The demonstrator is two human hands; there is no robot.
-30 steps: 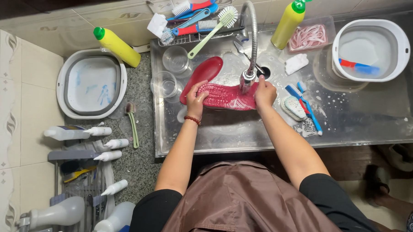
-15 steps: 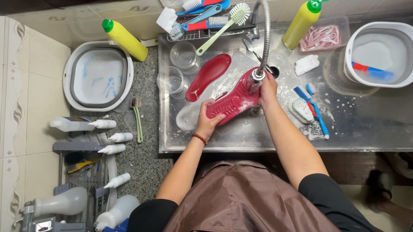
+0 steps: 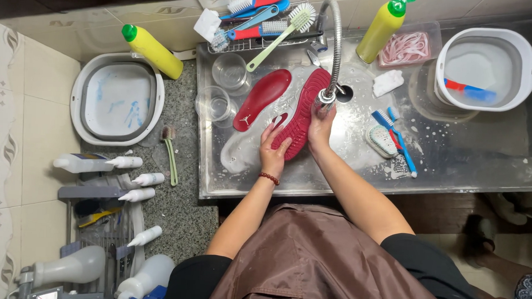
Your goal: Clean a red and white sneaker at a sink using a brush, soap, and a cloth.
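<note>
The left hand (image 3: 273,151) grips the lower end of a red insole (image 3: 301,112), fingers curled over its edge, a beaded bracelet (image 3: 269,178) on the wrist. The right hand (image 3: 320,126) clasps the same insole along its right side, just under the spout of the bendable metal faucet (image 3: 335,46). The insole stands tilted on its long edge, slanting from the hands up toward the drain hole (image 3: 343,93), over the wet, soapy bottom of the steel sink (image 3: 454,156).

Just left of it a second red insole (image 3: 262,99) lies flat in the sink, close to the first but whether they touch I cannot tell. Two clear glass cups (image 3: 216,103) stand at the sink's left end. To the right of the hands lie a blue brush (image 3: 396,139) and a white oval scrubber (image 3: 382,140), near each other. Farther right sits a white bucket (image 3: 525,70) of water; behind the faucet, a wire rack holds several brushes (image 3: 264,20). A yellow bottle with a green cap (image 3: 381,27) stands beside a clear tub of pink laces (image 3: 406,47). On the stone surface left of the sink rest another yellow bottle (image 3: 151,51), a white basin (image 3: 79,96) and a small green brush (image 3: 171,152).
</note>
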